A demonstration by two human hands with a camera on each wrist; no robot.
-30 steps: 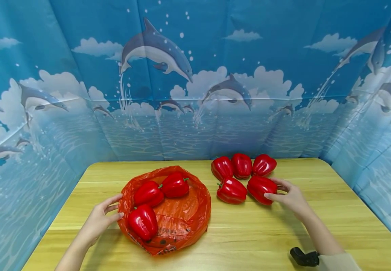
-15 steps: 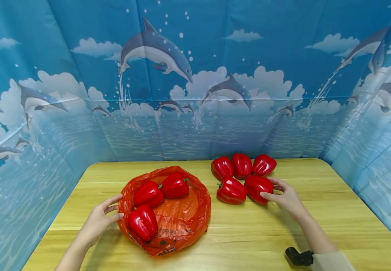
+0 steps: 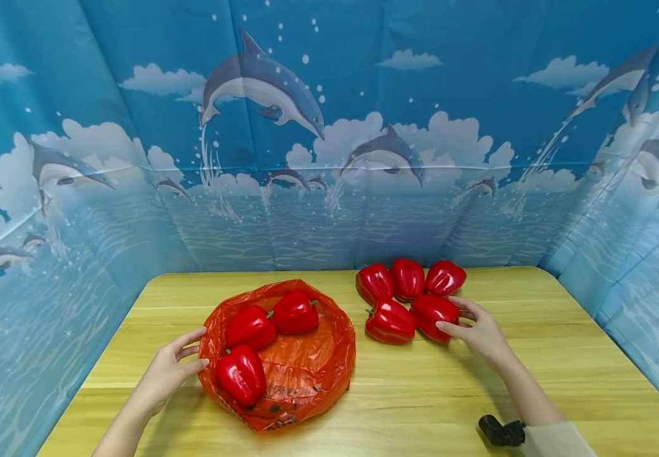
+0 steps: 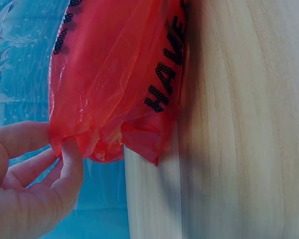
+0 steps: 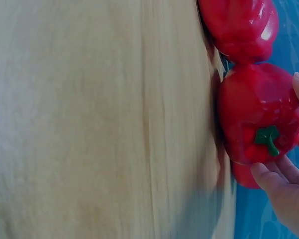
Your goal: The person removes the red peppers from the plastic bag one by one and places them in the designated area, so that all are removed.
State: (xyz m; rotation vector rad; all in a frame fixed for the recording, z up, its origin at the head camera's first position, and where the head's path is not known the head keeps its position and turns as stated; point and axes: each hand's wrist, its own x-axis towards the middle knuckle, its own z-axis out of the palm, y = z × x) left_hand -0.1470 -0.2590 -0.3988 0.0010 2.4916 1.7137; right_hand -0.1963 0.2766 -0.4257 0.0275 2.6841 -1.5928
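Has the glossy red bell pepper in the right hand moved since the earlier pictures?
Yes. In the head view, that pepper shifted slightly left with the right hand, away from the right edge of the yellow wooden table.

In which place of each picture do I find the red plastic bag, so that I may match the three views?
Head: lower half, left of centre; the red plastic bag sits open on the table.
Left wrist: upper part, left of centre, its edge pinched by the bare left hand.
Right wrist: not in it.
Shared landmark: the pale wooden tabletop, visible in all three.
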